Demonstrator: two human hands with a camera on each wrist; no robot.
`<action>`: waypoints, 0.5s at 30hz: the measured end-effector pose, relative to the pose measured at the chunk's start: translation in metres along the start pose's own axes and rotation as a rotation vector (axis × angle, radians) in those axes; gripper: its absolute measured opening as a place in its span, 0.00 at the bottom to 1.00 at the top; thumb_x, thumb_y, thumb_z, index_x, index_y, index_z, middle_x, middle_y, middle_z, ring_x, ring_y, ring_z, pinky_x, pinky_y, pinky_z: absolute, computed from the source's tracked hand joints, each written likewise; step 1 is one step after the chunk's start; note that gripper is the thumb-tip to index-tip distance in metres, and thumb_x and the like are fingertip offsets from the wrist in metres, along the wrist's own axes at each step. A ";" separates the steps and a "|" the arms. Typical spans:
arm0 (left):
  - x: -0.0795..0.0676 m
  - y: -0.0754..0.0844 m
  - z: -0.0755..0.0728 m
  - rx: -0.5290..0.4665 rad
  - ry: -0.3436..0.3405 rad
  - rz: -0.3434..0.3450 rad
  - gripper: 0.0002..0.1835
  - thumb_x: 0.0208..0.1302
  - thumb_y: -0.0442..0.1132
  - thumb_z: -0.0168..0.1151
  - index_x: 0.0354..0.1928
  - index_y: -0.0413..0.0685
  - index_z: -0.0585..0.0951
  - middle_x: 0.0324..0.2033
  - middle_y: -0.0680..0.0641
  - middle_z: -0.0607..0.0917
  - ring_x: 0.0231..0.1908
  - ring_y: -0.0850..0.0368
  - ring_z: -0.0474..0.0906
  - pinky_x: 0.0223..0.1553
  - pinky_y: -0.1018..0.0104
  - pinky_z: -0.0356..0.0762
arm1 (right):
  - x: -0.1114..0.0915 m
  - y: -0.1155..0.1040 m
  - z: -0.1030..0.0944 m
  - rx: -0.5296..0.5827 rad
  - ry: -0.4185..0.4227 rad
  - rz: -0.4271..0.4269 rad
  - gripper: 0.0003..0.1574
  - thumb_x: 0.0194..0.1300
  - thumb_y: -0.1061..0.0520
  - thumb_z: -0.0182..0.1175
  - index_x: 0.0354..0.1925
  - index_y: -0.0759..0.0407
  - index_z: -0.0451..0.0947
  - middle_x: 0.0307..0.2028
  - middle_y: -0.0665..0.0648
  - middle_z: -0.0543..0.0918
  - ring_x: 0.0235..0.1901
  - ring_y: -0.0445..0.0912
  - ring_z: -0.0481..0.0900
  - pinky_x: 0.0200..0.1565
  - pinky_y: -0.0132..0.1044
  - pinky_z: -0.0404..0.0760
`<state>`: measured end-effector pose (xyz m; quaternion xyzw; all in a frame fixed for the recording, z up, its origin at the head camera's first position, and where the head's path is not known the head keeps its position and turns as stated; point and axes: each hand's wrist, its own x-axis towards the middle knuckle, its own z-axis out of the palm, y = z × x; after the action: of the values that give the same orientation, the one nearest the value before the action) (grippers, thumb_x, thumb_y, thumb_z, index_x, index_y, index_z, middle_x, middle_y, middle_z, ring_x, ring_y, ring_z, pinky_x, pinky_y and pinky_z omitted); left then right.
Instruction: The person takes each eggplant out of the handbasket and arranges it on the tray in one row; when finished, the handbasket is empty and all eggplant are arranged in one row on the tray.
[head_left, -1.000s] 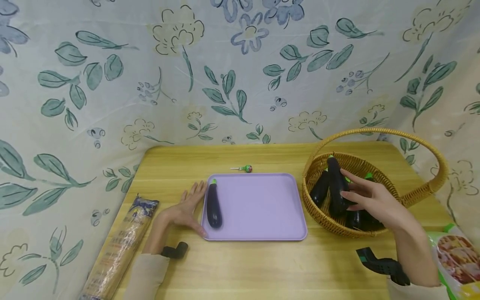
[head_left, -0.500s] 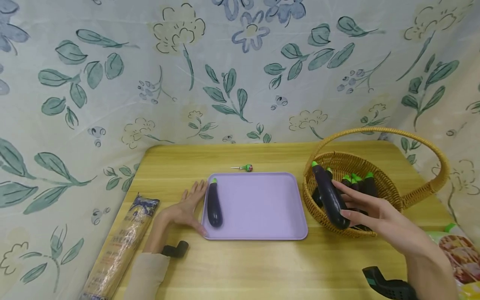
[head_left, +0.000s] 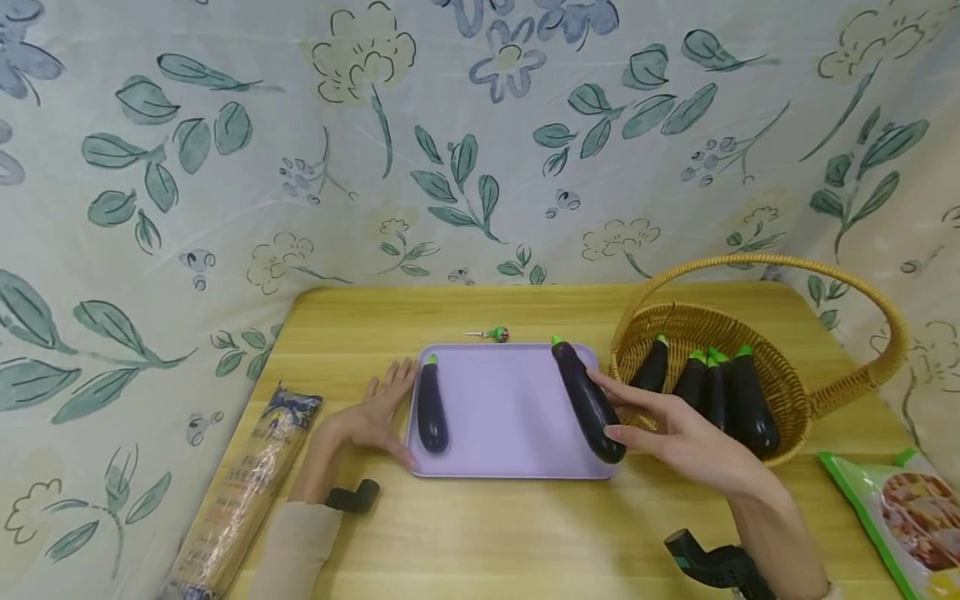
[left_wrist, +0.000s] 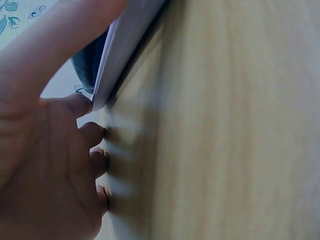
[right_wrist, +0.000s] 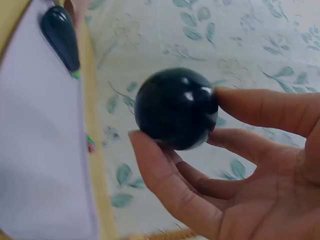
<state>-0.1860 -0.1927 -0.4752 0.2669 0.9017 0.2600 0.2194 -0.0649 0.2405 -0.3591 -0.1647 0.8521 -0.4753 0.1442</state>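
My right hand (head_left: 675,429) pinches a dark purple eggplant (head_left: 585,400) with a green stem tip, held over the right end of the lilac tray (head_left: 502,417). In the right wrist view the rounded end of this eggplant (right_wrist: 175,110) sits between thumb and fingers. Another eggplant (head_left: 431,408) lies on the tray along its left side. My left hand (head_left: 367,421), fingers spread and straight, rests on the table and touches the tray's left edge; the left wrist view has the hand (left_wrist: 55,150) beside the tray wall (left_wrist: 120,50). Several eggplants (head_left: 752,400) lie in the wicker basket (head_left: 795,408).
A lollipop (head_left: 495,334) lies behind the tray. On the left is a long clear packet (head_left: 243,492), apparently of noodles; at the lower right, a green-edged bag (head_left: 900,508) with a food picture. The basket's tall handle (head_left: 765,260) arches over it. Floral cloth (head_left: 450,167) hangs behind the wooden table.
My right hand has lifted the eggplant out of the basket and carried it left to above the tray's right end. The left hand has stayed at the tray's left edge.
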 end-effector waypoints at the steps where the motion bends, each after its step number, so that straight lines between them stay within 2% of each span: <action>1: 0.000 0.000 0.000 0.002 -0.001 -0.003 0.88 0.30 0.62 0.88 0.83 0.48 0.31 0.81 0.35 0.26 0.81 0.34 0.20 0.79 0.32 0.21 | 0.006 -0.001 0.006 0.002 -0.003 -0.009 0.40 0.77 0.49 0.59 0.80 0.42 0.58 0.77 0.62 0.67 0.71 0.60 0.71 0.51 0.28 0.80; 3: 0.000 0.000 0.000 0.000 0.000 -0.002 0.88 0.30 0.62 0.88 0.83 0.47 0.31 0.81 0.35 0.26 0.81 0.34 0.20 0.78 0.32 0.21 | 0.020 0.001 0.018 0.017 -0.016 -0.022 0.40 0.77 0.49 0.60 0.80 0.46 0.59 0.76 0.62 0.69 0.69 0.62 0.72 0.52 0.29 0.80; 8: -0.001 0.002 0.000 0.002 0.000 -0.008 0.88 0.30 0.61 0.88 0.83 0.47 0.31 0.81 0.35 0.26 0.81 0.34 0.20 0.79 0.32 0.21 | 0.052 0.009 0.052 0.103 -0.054 -0.005 0.41 0.76 0.52 0.60 0.81 0.48 0.57 0.68 0.63 0.77 0.63 0.57 0.76 0.49 0.32 0.80; 11: -0.001 0.003 -0.001 0.005 0.001 -0.010 0.88 0.30 0.61 0.88 0.83 0.47 0.32 0.81 0.36 0.27 0.81 0.35 0.20 0.79 0.33 0.21 | 0.069 0.012 0.070 0.141 -0.073 0.007 0.41 0.76 0.54 0.59 0.81 0.50 0.56 0.70 0.64 0.75 0.62 0.56 0.76 0.48 0.33 0.82; 15: -0.002 0.003 -0.002 0.003 0.002 -0.007 0.88 0.31 0.60 0.88 0.83 0.46 0.32 0.81 0.35 0.27 0.81 0.35 0.20 0.79 0.32 0.21 | 0.086 0.012 0.090 0.136 -0.089 0.000 0.41 0.76 0.55 0.59 0.81 0.54 0.56 0.76 0.65 0.68 0.61 0.55 0.76 0.47 0.33 0.84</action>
<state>-0.1843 -0.1920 -0.4716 0.2639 0.9031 0.2583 0.2192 -0.1083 0.1421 -0.4222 -0.1755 0.8107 -0.5243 0.1926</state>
